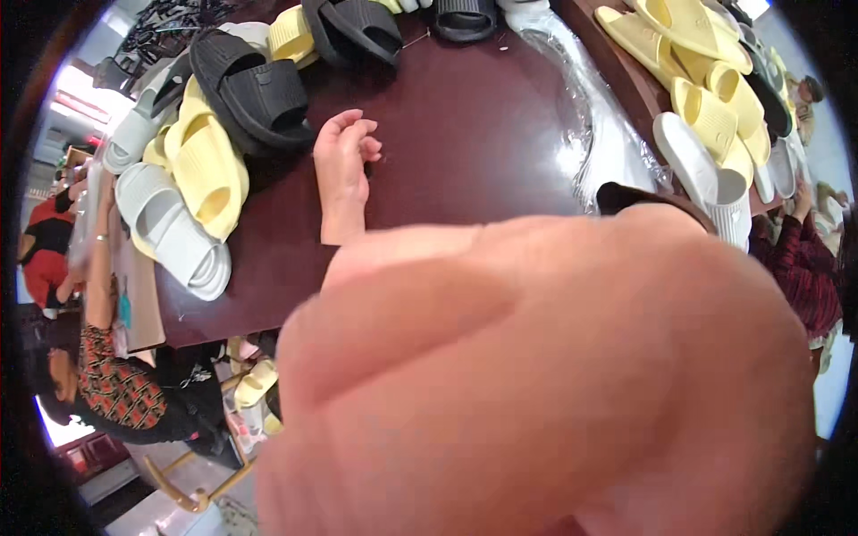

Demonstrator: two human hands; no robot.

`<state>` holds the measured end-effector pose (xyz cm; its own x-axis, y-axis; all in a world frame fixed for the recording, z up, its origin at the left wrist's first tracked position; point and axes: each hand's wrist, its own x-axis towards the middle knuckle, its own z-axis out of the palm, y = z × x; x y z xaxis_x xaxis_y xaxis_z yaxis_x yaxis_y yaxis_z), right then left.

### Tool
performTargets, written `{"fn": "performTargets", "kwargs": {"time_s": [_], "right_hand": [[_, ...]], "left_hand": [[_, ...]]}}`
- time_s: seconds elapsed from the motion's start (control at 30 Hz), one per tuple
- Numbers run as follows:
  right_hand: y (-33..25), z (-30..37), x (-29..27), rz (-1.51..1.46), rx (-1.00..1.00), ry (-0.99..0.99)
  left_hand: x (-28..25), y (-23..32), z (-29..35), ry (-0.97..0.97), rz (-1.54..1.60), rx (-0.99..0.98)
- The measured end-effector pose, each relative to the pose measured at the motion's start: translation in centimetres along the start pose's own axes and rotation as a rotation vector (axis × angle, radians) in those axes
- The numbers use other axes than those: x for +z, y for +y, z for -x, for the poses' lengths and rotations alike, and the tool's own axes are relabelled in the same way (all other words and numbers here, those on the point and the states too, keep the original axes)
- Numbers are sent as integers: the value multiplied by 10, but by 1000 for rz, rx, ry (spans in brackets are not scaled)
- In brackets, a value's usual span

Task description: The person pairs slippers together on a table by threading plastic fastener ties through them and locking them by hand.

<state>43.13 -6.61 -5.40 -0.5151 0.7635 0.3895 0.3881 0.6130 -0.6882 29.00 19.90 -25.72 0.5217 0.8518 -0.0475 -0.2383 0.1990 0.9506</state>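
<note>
My left hand (343, 165) is over the dark red tabletop (465, 134), its fingers loosely bent and apart with nothing in them. Nearest to it is a black slide sandal (255, 94) at its upper left. Very close to the camera, my right hand (536, 375) fills the lower middle and right of the picture. It is blurred, its fingers cannot be made out, and it hides the near part of the table. Beside the black sandal lie a yellow slide sandal (206, 165) and a light grey one (174, 232).
More slides line the far edge, including a black one (465, 18). Clear plastic wrapping (599, 116) lies along the right side, near piled yellow slides (706, 112) and a white one (686, 156). A person in a patterned top (121, 384) reaches in at left; others stand farther off.
</note>
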Motion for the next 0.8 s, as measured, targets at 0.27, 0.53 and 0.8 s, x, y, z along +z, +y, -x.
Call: {"fn": "performTargets", "kwargs": {"time_s": [0.27,0.53,0.8], "right_hand": [[10,6,-16,-138,-6,-16],[8,14,-42,-232,-48,-10],[1,5,-42,-452,-182,-64]], "left_hand": [[6,0,1,-52,141,-16],[62,115,70,-661,342,370],[71,166,100,-831,363,595]]}}
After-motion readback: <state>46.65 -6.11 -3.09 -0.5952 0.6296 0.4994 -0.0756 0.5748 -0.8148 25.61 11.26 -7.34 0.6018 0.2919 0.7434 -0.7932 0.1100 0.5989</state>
